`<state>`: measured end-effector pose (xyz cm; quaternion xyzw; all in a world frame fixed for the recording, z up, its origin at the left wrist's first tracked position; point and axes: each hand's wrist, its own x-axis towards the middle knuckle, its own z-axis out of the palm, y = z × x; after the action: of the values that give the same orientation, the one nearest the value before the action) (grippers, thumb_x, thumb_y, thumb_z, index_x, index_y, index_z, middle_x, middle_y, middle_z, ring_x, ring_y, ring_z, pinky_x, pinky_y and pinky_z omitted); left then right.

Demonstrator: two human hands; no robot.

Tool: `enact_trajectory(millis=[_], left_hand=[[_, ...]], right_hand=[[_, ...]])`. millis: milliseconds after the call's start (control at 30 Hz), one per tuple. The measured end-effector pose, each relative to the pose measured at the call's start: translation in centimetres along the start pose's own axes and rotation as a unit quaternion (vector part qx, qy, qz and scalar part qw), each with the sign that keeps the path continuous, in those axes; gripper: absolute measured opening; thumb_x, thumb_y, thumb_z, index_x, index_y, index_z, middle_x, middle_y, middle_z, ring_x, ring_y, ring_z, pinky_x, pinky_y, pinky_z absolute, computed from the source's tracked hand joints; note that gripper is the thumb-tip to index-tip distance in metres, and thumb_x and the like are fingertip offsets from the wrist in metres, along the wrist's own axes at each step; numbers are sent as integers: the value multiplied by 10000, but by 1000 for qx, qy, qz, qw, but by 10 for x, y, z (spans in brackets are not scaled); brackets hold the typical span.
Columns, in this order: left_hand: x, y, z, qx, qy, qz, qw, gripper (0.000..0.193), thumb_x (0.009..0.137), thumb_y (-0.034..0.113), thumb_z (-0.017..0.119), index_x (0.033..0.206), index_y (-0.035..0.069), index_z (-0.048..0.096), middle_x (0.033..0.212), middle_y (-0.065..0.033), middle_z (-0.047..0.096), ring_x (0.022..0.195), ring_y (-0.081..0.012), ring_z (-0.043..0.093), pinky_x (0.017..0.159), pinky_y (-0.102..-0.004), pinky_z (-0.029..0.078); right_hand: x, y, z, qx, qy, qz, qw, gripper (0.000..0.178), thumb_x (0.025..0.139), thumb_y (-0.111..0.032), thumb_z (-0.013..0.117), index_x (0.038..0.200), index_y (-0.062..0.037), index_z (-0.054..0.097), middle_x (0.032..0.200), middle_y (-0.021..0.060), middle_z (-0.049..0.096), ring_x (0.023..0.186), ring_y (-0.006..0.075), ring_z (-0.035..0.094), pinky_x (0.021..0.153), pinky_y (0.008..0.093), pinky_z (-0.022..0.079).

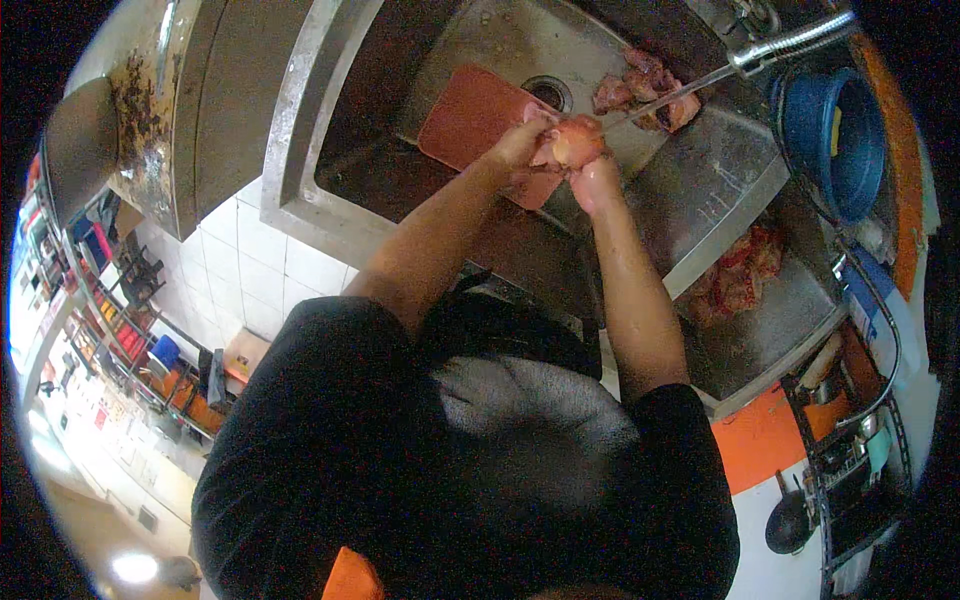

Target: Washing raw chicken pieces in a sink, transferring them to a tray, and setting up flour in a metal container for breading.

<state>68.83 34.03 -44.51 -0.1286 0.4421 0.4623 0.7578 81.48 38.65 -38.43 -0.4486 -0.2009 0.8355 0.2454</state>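
Over the steel sink (480,22), both my hands grip a rounded, pinkish-orange piece of raw chicken (578,142). My left hand (520,146) closes on its left side, and my right hand (597,185) holds it from below and the right. A thin stream of water from the metal tap (785,45) runs toward it. Beneath my left hand, a reddish-pink cutting board (465,115) slants across the basin. Just beyond the hands is the round drain (547,93). Several raw meat pieces (645,88) lie at the basin's far right. My fingertips are partly hidden by the chicken.
More raw meat (742,270) rests in the second basin, past the steel divider (735,220). A blue tub (830,145) stands at the right. A dark rack (850,470) with utensils is at the lower right, and loaded shelves (130,340) run along the left.
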Motion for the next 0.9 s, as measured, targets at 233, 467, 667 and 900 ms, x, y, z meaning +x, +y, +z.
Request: enact_trajectory(millis=[233,467,667,900], left_hand=[[-22,14,19,34,-64,72,995,221,834,188,567,984,28,543,915,-71,600,798,-212,592,747,-367,486],[-2,-9,-9,448,62,189,872,241,826,168,584,998,2,554,889,-79,623,729,-201,623,619,-340,522],[19,-17,-15,249,-14,97,963,157,830,167,546,952,75,585,851,-62,628,688,-168,617,561,-346,499],[43,-37,-43,590,14,563,579,187,875,218,456,910,75,571,729,-33,575,596,-161,562,490,-301,458]], right_hand=[[-14,-34,-2,204,14,49,978,327,871,-284,498,1065,-26,549,990,118,604,865,228,580,720,368,502],[-10,-28,10,39,-176,-90,980,267,818,-1,540,1082,-1,509,1082,130,560,944,216,571,794,298,495],[-9,-18,21,-240,55,-149,958,224,862,-134,574,1054,-30,521,879,83,619,667,155,599,610,275,506],[-30,-31,45,-45,-34,-61,997,368,914,-342,450,1115,-39,508,928,120,618,688,175,608,588,277,495]])
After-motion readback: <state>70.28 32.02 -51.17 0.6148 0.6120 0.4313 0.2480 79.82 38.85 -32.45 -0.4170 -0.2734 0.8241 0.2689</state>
